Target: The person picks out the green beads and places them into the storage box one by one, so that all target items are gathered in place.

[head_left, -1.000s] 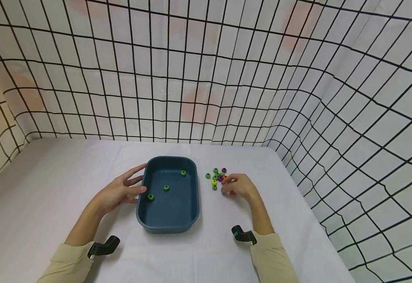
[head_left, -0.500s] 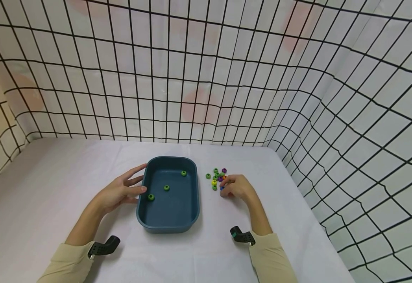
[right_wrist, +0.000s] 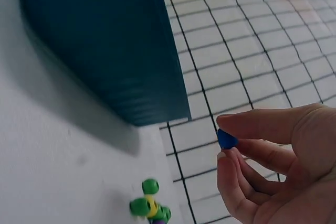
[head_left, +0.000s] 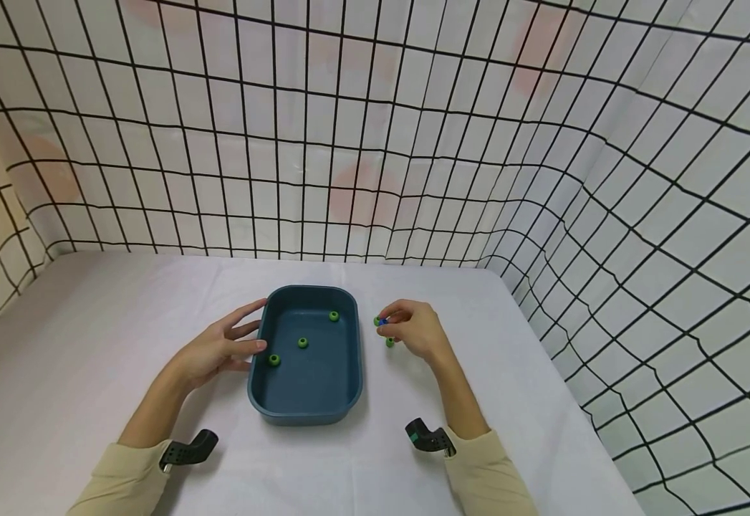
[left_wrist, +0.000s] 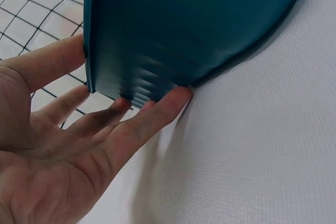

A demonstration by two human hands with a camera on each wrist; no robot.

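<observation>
My right hand (head_left: 418,331) pinches a small blue bead (right_wrist: 227,139) between thumb and fingers, raised above the table just right of the bin. Fingers spread and mostly straight, my left hand (head_left: 210,351) touches the left outer wall of the dark teal bin (head_left: 323,383). In the left wrist view one fingertip reaches the bin's bottom edge. Three green beads lie inside: one near the back (head_left: 334,315), a middle bead (head_left: 302,342) and a left bead (head_left: 274,360). Under the right hand, a green bead (head_left: 390,342) shows in the head view; most of the pile is hidden there.
Loose green beads (right_wrist: 150,186), a yellow bead (right_wrist: 153,206) and a purple one sit on the white cloth (head_left: 362,466) below the right hand. Behind and to the right stands a white wall with black grid lines (head_left: 362,143).
The right hand has picked up the blue bead from the right side of the pile and moved left with it, over the other beads toward the bin. Left hand and bin stay put.
</observation>
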